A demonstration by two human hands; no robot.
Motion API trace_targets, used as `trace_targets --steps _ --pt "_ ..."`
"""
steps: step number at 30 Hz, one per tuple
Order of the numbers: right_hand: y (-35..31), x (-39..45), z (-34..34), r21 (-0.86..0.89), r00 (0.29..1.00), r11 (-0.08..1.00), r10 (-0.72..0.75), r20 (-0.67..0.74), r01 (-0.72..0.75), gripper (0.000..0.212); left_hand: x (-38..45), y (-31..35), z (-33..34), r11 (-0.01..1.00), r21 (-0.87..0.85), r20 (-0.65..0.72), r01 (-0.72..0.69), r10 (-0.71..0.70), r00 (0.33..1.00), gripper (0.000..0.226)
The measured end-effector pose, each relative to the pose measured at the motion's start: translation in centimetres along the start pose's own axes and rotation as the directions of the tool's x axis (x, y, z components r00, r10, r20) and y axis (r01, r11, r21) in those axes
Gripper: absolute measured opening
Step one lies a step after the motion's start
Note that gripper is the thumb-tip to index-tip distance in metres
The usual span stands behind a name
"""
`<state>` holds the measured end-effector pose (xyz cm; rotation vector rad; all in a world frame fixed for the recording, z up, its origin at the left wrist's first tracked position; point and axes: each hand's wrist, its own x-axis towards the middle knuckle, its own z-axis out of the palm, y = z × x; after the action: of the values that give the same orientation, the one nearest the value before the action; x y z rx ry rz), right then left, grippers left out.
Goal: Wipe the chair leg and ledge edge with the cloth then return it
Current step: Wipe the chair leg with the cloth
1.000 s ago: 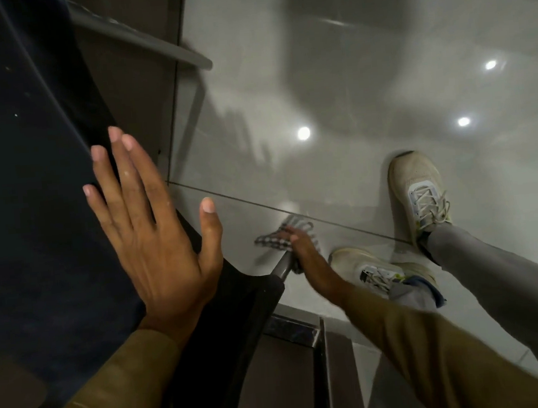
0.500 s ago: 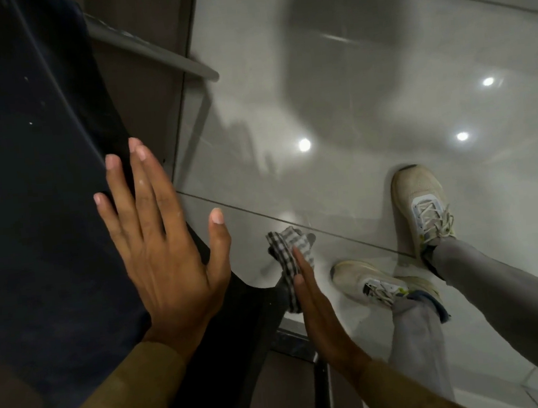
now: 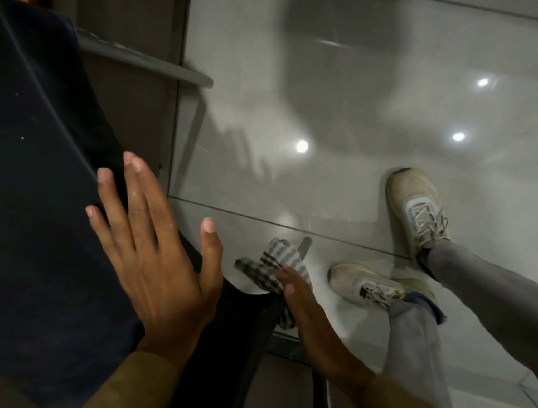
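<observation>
Head view: right hand (image 3: pixel 306 311) clamps the grey-white checked cloth (image 3: pixel 278 268) onto the dark metal chair leg (image 3: pixel 304 244), whose tip pokes out just past the cloth. Left hand (image 3: pixel 155 256) flat, fingers spread, on the dark blue chair seat (image 3: pixel 26 192). Glossy grey tiled floor (image 3: pixel 349 99) open beyond the grip; beige sneakers (image 3: pixel 362 285) near. Leg under cloth hidden

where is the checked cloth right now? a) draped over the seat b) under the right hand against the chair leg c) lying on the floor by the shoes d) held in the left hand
b: the right hand presses the checked cloth around the chair leg, while the left hand lies flat and empty on the dark seat.
</observation>
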<state>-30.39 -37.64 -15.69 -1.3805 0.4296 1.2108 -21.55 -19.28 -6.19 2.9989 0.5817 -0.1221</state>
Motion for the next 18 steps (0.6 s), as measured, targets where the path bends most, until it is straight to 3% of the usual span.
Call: trace_targets --steps 3,6,9,11,14,18 --pt "1.2 3.3 -1.2 0.016 1.0 1.0 0.019 0.002 -0.019 0.071 0.0 -0.2 0.2 1.0 -0.009 -0.009 -0.006 0.006 1.0 0.076" --pt "1.7 6.8 -2.8 0.018 0.996 0.996 0.087 -0.022 -0.086 0.052 -0.1 -0.3 0.4 1.0 -0.009 -0.018 -0.022 0.022 1.0 0.075" --pt "0.7 5.9 -2.9 0.046 0.991 0.99 0.133 -0.013 -0.133 0.055 0.1 -0.3 0.5 1.0 -0.012 -0.029 -0.022 0.021 0.999 0.075" --pt "-0.4 3.0 -2.1 0.02 0.998 0.997 0.07 0.0 -0.07 0.064 0.1 -0.2 0.3 1.0 -0.006 -0.032 -0.016 0.016 0.999 0.075" --pt "-0.8 -1.2 -0.3 -0.011 0.998 0.998 -0.063 0.032 0.063 0.052 0.1 -0.3 0.4 1.0 0.004 -0.028 -0.017 0.017 0.999 0.075" --pt "0.2 0.1 -0.2 0.013 0.997 0.998 -0.062 0.035 0.061 0.051 0.1 -0.3 0.6 1.0 -0.005 -0.035 -0.02 0.02 0.999 0.075"
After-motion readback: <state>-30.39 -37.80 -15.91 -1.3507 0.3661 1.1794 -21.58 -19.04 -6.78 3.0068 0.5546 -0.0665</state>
